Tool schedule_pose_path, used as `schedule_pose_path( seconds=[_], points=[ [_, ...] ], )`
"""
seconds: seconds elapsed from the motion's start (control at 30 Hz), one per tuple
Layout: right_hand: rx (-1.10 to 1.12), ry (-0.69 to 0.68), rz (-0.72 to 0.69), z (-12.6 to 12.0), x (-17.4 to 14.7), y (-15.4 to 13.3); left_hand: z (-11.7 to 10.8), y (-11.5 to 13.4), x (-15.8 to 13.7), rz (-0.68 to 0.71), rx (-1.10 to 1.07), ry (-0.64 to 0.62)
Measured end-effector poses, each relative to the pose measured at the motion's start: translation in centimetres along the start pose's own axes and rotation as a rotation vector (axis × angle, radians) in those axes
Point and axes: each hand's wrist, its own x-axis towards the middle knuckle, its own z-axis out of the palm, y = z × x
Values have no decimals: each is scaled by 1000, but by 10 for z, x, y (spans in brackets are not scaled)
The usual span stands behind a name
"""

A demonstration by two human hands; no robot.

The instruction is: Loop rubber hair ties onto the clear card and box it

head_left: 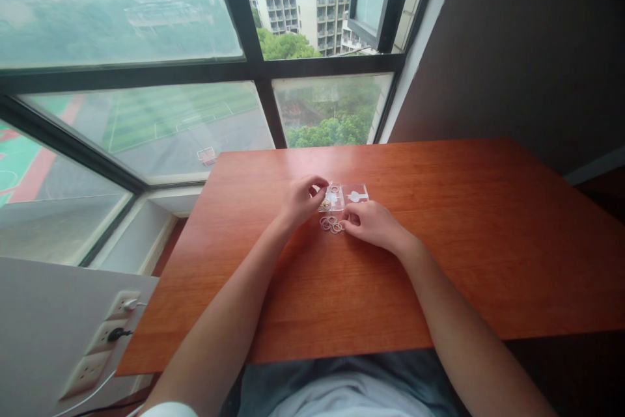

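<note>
A small clear plastic box [334, 200] lies on the wooden table, with its lid [356, 194] opened out to the right. Inside are a pale ring and a cluster of small gold-coloured pieces [325, 204]. Just in front of the box lies a loose group of thin pale rings [331, 224]. My left hand [306, 200] is at the box's left side, thumb and forefinger closed together near its back corner; what they hold, if anything, is too small to make out. My right hand [370, 222] rests beside the rings, its curled fingertips closed at the edge of the rightmost ring.
The reddish-brown table [488, 228] stretches away to the right and meets a dark wall [527, 46]. Framed windows [332, 69] rise behind it. Wall sockets [102, 337] with plugs and cables sit low at the left.
</note>
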Motion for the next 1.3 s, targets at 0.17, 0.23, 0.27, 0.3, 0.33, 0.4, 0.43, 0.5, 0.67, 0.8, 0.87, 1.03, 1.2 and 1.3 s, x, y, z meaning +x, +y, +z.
schedule_pose_path(
  seconds=[0.17,0.23,0.27,0.3,0.33,0.4,0.43,0.5,0.67,0.8,0.87,1.03,1.2,1.3],
  points=[
    [26,214,47,-2,2,-1,0,10,-2,-4,-60,-76],
    [29,300,66,-2,3,0,-1,17,-3,3,-107,-136],
    [29,335,70,-2,3,1,-1,21,-4,8,-132,-172],
    [29,365,70,-1,3,2,-1,24,-5,12,-155,-211],
    [28,388,67,-1,3,2,-2,27,-6,15,-174,-250],
    [25,414,56,0,3,3,-2,32,-7,23,-201,-317],
    [23,420,49,1,3,3,-2,34,-7,30,-208,-335],
    [21,424,37,1,3,3,-2,35,-8,47,-212,-344],
    [9,439,25,1,3,1,-1,34,-8,48,-207,-312],
    [17,441,24,0,2,1,-1,35,-8,34,-221,-328],
    [19,443,25,0,2,0,-1,35,-8,28,-234,-337],
    [26,450,27,-1,1,-1,-2,34,-8,-1,-268,-342],
    [25,452,24,0,2,-1,-1,34,-8,-5,-287,-340],
    [17,447,20,0,2,-1,1,34,-8,-1,-272,-330]
  ],
)
